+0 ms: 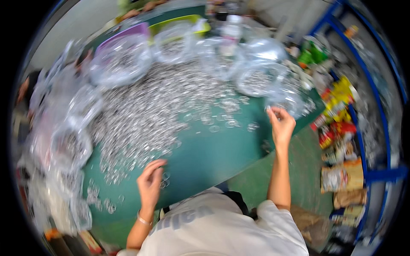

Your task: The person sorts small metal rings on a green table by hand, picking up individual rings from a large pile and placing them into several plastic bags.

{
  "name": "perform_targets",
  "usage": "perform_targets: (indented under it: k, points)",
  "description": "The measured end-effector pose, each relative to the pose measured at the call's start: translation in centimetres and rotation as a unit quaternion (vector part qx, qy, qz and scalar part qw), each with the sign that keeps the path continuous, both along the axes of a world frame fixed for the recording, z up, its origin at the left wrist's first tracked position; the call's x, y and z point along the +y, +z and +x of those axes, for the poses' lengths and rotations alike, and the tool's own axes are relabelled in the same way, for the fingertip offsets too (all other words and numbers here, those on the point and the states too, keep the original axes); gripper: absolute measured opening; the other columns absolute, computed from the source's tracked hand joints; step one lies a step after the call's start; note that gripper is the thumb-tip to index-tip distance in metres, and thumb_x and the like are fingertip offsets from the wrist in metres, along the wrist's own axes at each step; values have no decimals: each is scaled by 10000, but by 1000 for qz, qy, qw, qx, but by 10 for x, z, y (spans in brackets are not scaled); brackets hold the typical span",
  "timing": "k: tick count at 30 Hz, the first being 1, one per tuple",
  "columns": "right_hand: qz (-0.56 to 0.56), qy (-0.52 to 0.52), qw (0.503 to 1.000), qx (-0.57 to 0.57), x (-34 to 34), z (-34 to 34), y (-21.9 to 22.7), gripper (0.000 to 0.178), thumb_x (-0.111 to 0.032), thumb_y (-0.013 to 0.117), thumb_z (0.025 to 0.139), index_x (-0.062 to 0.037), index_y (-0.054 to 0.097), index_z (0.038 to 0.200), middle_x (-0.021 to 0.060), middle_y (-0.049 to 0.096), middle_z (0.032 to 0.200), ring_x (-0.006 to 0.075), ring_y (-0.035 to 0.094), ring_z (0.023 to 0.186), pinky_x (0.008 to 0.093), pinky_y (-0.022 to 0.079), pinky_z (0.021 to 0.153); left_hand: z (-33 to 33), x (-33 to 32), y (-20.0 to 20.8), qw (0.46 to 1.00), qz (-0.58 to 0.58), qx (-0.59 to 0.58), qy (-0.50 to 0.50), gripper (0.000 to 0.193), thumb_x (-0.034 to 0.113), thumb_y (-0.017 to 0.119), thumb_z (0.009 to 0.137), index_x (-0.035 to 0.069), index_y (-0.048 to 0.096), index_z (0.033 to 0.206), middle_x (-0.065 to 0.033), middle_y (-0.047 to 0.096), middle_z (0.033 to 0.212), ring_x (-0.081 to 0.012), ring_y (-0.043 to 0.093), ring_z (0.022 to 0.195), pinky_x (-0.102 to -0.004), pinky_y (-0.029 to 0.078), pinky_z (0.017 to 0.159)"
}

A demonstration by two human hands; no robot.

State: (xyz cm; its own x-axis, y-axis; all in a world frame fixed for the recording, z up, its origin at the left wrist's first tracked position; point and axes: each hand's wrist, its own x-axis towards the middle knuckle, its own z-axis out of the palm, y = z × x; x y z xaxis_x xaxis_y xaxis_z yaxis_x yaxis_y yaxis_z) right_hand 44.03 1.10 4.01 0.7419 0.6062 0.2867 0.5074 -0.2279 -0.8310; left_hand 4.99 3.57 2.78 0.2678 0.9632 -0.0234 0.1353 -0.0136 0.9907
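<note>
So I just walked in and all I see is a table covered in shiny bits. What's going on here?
A person sits at a green table spread with a big heap of small clear rings. Their left hand rests on a few rings at the near edge of the heap. Their right hand is raised by the table's right edge, fingertips pinched at a clear plastic bag; whether it grips the bag is too blurred to tell. More clear bags holding rings ring the table.

It looked like a small workshop or sorting room. A green table was heaped with small metal rings, ringed by clear plastic bags holding more. Plastic trays stood at the far edge, and a blue rack beside it held packaged goods.
</note>
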Motion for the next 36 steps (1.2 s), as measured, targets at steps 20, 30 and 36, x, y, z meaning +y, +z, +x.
perform_targets:
  k: [20, 30, 36]
  points:
    - [-145, 704, 675, 167, 41, -371, -15, 214, 39, 700, 782, 33, 668, 993, 74, 638, 826, 80, 516, 599, 233, 412, 515, -115, -65, -1, 938, 54, 52, 337, 117, -26, 672, 830, -8, 651, 943, -66, 628, 889, -99, 592, 732, -231, 489, 630]
    - [-168, 717, 675, -48, 42, -402, -32, 312, -26, 689, 783, 2, 615, 1085, 113, 602, 993, 294, 602, 787, 378, 492, 686, -213, -63, -47, 842, 89, 320, 425, 136, 0, 670, 803, 1, 641, 936, -106, 596, 1027, -255, 556, 910, -343, 460, 774]
    - [-125, 710, 678, -146, 40, -422, -47, 307, -49, 692, 778, -10, 603, 1070, 102, 567, 993, 307, 595, 866, 403, 498, 707, -208, -63, -47, 859, 127, 281, 409, 265, -38, 549, 869, 1, 589, 1128, -178, 543, 1244, -350, 510, 1178, -398, 381, 1020]
